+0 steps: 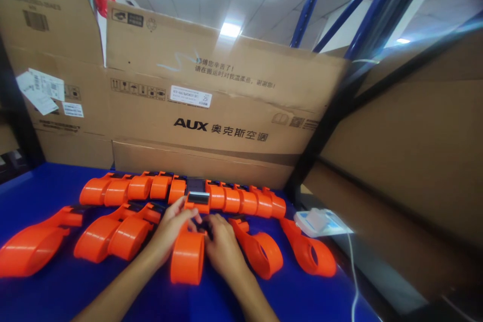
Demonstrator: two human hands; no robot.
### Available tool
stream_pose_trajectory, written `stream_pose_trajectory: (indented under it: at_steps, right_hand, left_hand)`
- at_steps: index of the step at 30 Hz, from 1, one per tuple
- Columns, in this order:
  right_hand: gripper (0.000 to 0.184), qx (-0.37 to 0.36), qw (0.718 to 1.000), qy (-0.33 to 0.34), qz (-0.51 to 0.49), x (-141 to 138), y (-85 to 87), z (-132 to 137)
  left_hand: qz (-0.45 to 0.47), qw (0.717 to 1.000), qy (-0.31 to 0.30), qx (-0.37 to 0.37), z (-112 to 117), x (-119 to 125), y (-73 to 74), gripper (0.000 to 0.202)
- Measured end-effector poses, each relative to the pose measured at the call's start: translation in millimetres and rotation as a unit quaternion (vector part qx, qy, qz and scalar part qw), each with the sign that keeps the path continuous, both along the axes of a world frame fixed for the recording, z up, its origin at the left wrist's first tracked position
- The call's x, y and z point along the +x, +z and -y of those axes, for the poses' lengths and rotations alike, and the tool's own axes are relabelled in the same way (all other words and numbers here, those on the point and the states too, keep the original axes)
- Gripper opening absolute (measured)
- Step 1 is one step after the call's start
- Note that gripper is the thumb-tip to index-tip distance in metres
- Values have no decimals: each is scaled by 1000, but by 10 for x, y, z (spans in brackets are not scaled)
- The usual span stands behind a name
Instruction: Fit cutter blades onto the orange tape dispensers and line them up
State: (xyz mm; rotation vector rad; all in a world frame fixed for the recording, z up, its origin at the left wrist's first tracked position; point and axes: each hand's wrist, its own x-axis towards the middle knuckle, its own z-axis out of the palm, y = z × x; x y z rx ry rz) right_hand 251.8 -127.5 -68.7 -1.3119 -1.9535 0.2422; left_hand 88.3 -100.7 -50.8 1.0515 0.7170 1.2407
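Note:
An orange packing tape dispenser (187, 259) is in front of me at the middle of the blue tabletop, its serrated metal blade (198, 198) pointing away from me. My left hand (172, 229) is closed around its neck, thumb and fingers just below the blade. On the other side, my right hand (222, 244) has its fingers bent together at a small black part (207, 229) by the neck; they partly hide it. Similar orange dispensers lie close to both hands, a pair (128, 236) to the left and one (268, 254) to the right.
Several more dispensers (232, 200) stand in a row along the back, beside a dark item (195, 184). A cardboard sheet (226, 95) walls off the rear. At the right edge, a white device (323, 222) trails a cable (352, 271). Blue table surface (151, 297) shows in front.

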Motion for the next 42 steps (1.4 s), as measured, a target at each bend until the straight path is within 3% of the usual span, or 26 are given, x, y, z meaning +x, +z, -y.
stream_pose_trajectory:
  at_steps: [6,13,21,30,42]
  right_hand:
    - [5,47,986,-63,-146,44,142,-3]
    - [17,33,945,-18,-324,5,167,47]
    - [14,102,968,-6,-228,24,191,100]
    - [20,117,981,18,-152,41,220,97]
    - [21,108,983,39,-142,47,252,112]
  left_hand:
    - [-7,999,-13,35,57,17,56,35]
    - [-41,999,-2,34,71,35,61,37]
    - [-62,998,-13,12,53,40,-32,46]
    - [-65,997,-19,27,57,37,-37,43]
    - [-54,998,-8,22,101,61,-21,52]
